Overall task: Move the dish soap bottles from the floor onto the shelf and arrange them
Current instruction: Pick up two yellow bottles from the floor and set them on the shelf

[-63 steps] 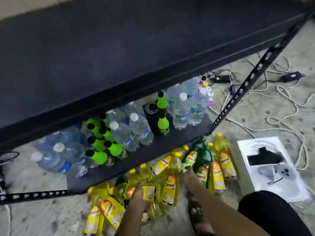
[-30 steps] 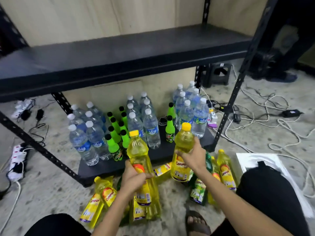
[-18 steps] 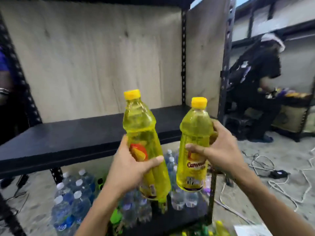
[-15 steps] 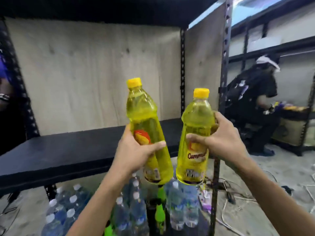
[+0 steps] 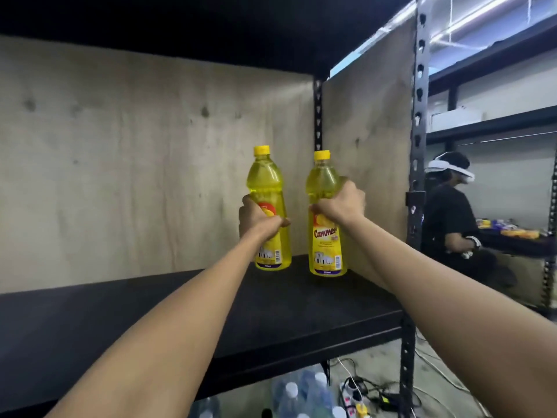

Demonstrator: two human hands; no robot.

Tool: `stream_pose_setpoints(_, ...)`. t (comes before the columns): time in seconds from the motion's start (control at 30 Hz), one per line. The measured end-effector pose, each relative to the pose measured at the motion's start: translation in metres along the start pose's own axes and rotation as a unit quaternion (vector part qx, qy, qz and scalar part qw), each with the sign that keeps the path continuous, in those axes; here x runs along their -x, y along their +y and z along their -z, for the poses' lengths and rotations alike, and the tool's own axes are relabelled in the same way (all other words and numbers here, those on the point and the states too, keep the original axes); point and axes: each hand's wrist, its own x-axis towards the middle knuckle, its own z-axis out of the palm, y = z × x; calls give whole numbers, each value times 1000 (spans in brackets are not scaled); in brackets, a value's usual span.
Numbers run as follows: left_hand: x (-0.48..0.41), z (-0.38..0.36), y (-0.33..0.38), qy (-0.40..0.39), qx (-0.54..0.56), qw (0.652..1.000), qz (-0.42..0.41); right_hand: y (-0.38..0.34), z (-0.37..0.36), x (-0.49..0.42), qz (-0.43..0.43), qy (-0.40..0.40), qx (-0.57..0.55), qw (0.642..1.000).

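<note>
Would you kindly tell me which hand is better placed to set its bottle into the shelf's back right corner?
Right, probably: the right hand grips the right bottle beside the side panel, while the left hand holds the left bottle farther from it.

Plywood back wall; cables on concrete floor; strip light overhead.

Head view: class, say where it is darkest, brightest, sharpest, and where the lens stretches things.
Head view: darkest under the upper shelf; head view: brightest at the ceiling light strip, top right; head view: the label on the right dish soap bottle is crisp; head view: the left forearm balloons toward the bottom corner.
</note>
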Motion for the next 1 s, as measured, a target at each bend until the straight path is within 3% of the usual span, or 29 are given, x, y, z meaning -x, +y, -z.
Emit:
stream_pose_setpoints(0.23,-48,-49,-29,-3,5,1000,6,26,-48,-59,-13,22,-3,1000)
stream_pose_setpoints(0.63,-77,-88,-59,-78,-42,996,-32,68,-84,-95,-44,1,44,998)
stream_pose_setpoints(0.73,-73,-81,-58,-99,-64,993,-23,67,-80,-90,-64,-10,24,998)
stream_pose_setpoints(0.83,-60,-68,-53,-149,-83,984,43,59,-67,-73,-77,-22,13,997)
stream_pose_setpoints(1.0,-14,-17,-40,-144,-47,988,14,36,-31,18,20,24,-6,1000)
